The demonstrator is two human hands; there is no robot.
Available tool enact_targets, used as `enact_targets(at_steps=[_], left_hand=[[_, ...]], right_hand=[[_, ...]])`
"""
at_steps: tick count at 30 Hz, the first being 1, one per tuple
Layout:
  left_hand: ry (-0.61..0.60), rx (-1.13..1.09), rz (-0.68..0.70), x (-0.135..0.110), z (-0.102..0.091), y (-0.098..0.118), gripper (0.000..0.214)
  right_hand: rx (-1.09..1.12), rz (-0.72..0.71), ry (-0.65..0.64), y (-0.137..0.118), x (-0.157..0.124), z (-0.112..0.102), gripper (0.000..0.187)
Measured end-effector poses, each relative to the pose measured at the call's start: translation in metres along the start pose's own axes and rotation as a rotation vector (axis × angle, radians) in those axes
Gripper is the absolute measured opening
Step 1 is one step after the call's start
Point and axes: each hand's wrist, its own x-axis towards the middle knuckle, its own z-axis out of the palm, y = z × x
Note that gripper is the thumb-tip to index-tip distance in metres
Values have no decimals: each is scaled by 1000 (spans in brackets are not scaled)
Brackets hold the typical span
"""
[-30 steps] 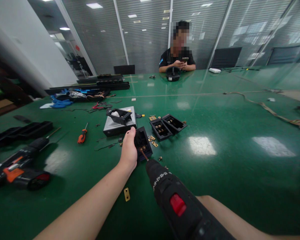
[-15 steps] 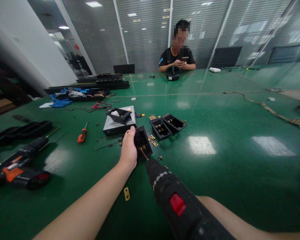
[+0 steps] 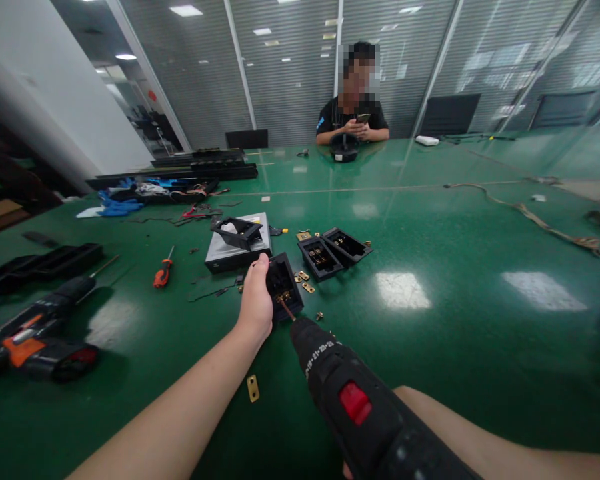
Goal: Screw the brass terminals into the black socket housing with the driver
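Note:
My left hand [image 3: 257, 297] is closed round the left side of a small black plastic box [image 3: 279, 272], its thumb on the top edge. Brass-coloured fittings show inside the box. A black power drill [image 3: 350, 380] with a red switch is in my right hand [image 3: 409, 402], which the drill body mostly hides. The drill's long bit [image 3: 287, 309] reaches into the box at the brass fittings. Close by lie small brass plates [image 3: 308, 288] and a screw [image 3: 320, 316]. Another brass plate [image 3: 253, 388] lies nearer me, beside my left forearm.
Two similar black boxes [image 3: 321, 272] stand beyond. At left are a silver-grey device [image 3: 215, 253] carrying a black frame [image 3: 236, 233], an orange screwdriver [image 3: 163, 272] and a second drill [image 3: 45, 333]. A person [image 3: 353, 123] sits opposite with a phone. Rope [image 3: 530, 215] lies right.
The view has shifted very slightly. My left hand, the box and the drill keep the same positions relative to each other, and a fingertip now shows under the drill.

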Motion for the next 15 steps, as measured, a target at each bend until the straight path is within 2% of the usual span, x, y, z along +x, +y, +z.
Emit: enact_targets(at_steps=[4,9,12,15], left_hand=[[-2,-4,-13,0,0,0,80],[-10,-1,-19,-1,0,1,79],[-10,-5,-17,-1,1,2,79],[-6,4,-27,-1,1,2,81]], right_hand=[[101,28,-42,34,23,4,36],[257,80,-88,77,48,16,64],[288,97,-93,88,52,19,67],[229,98,-81,81,46,14,55]])
